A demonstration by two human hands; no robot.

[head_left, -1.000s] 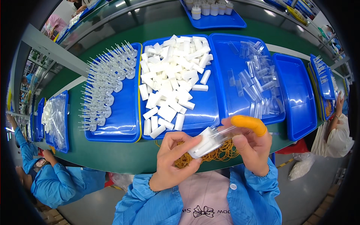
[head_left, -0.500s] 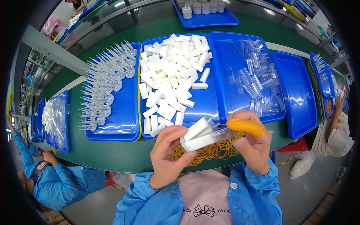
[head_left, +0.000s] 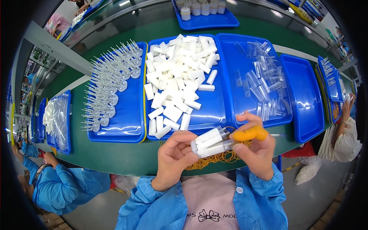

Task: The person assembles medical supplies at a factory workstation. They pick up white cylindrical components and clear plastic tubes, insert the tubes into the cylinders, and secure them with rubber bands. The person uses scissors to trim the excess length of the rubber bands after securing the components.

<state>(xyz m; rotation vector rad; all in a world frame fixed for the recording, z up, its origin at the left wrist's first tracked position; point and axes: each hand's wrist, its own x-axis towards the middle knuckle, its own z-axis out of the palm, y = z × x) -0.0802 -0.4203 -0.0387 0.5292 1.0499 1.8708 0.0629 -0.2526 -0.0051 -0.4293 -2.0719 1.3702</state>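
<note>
In front of my chest, my left hand point(head_left: 174, 157) is closed round the left end of a small assembly point(head_left: 209, 142) of white foam-like blocks and clear plastic pieces. It lies tilted, its right end raised. At that end my right hand point(head_left: 253, 157) is closed, thumb and fingers pinching the clear tips. A bent finger of it wears an orange finger cot point(head_left: 251, 134). Whether a rubber band is caught there cannot be made out. Beneath both hands lies a heap of tan rubber bands point(head_left: 214, 161), partly hidden.
Beyond my hands, blue trays stand side by side on the green table point(head_left: 122, 155): stemmed clear parts point(head_left: 107, 88), white blocks point(head_left: 178, 76), clear plastic pieces point(head_left: 260, 78). Another blue tray point(head_left: 306, 99) stands right; one with finished-looking cups point(head_left: 201, 8) is at the back. Co-workers sit on both sides.
My right hand's cotted finger, straighter before, is now bent in at the assembly's right end. The assembly has shifted slightly right, its blocks lying closer together.
</note>
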